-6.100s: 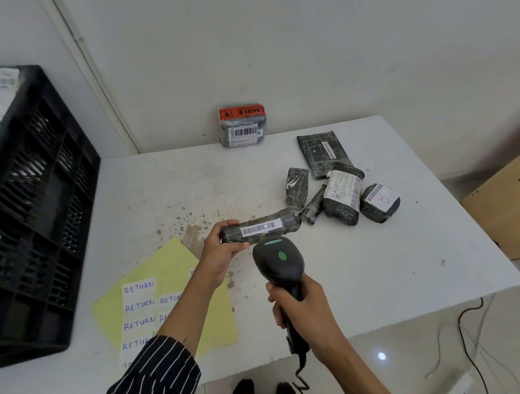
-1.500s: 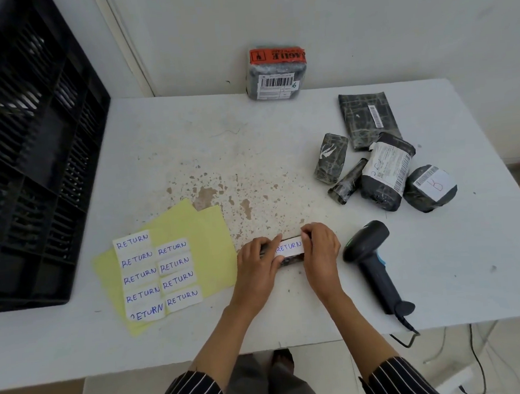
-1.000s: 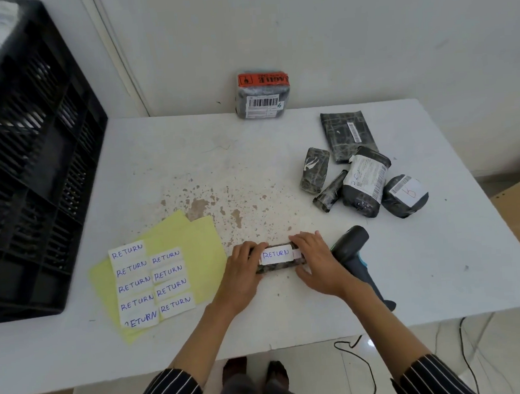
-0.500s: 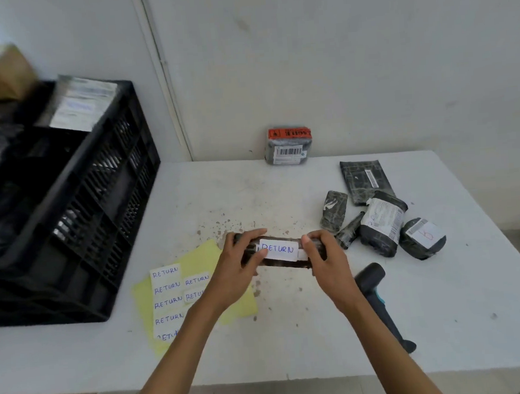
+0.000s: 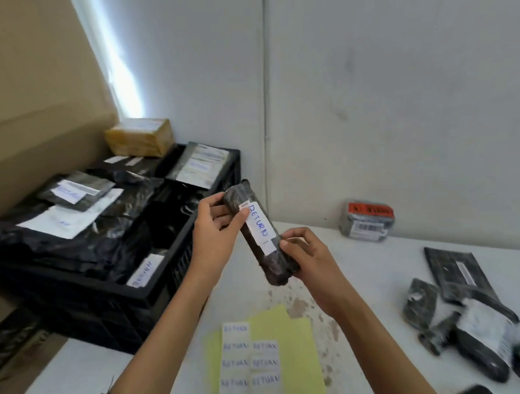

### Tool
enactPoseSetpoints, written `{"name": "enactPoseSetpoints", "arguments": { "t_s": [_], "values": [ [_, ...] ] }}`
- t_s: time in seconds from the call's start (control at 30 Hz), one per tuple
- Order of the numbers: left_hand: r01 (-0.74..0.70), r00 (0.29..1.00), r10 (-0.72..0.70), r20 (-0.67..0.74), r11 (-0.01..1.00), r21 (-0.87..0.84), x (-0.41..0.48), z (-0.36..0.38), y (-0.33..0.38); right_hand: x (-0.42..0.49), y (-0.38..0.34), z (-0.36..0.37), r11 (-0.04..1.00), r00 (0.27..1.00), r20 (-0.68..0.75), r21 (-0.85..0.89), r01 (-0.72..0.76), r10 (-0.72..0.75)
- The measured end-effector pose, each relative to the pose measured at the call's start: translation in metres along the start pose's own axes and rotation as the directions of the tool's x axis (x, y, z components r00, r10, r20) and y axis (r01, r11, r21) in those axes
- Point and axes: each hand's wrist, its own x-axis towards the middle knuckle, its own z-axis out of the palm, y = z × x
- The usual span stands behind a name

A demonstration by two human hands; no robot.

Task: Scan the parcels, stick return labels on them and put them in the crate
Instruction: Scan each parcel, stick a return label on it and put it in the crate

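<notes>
A long dark wrapped parcel (image 5: 272,263) with a white RETURN label (image 5: 259,227) is held in the air over the table's left part, tilted, its top end toward the crate. My left hand (image 5: 213,231) grips its upper end and my right hand (image 5: 310,258) grips its lower end. The black plastic crate (image 5: 154,293) stands just left of the parcel and holds several dark parcels with white labels. A yellow sheet (image 5: 297,348) with several RETURN stickers lies on the table below my hands. The scanner's dark tip (image 5: 474,392) shows at the bottom edge.
On the white table (image 5: 366,281), a parcel with an orange tape strip (image 5: 366,223) stands by the wall, and several dark parcels (image 5: 464,315) lie at the right. A tan box (image 5: 139,140) sits beyond the crate. Cardboard fills the left side.
Both hands have lifted the labelled parcel off the table and carried it up and left toward the crate, tilting it. My view has swung left toward the crate.
</notes>
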Motion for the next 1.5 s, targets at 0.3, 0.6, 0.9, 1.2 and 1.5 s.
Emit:
{"name": "enactPoseSetpoints", "arguments": {
  "t_s": [0.3,0.6,0.9,1.2,1.5],
  "values": [
    [0.015,0.984,-0.096,0.149,0.881,0.473,0.136,-0.071,0.011,0.127,-0.012,0.122,0.997,1.0,0.007,0.073,0.029,-0.03],
    [-0.149,0.987,0.028,0.16,0.551,0.821,0.273,-0.12,0.0,0.278,-0.006,0.187,0.974,0.993,-0.118,-0.227,-0.018,-0.009],
    [-0.301,0.931,0.269,0.245,0.191,0.935,0.311,-0.162,-0.026,0.344,0.021,0.226,0.904,0.981,-0.186,-0.426,-0.039,-0.046],
    [-0.3,0.938,0.252,0.239,0.239,0.923,0.306,-0.163,-0.03,0.341,0.028,0.22,0.745,0.97,-0.156,-0.666,0.039,-0.189],
    [-0.288,0.947,0.242,0.213,0.34,0.895,0.294,-0.144,-0.022,0.326,0.021,0.206,0.808,0.976,-0.118,-0.585,0.079,-0.181]
  ]
}}
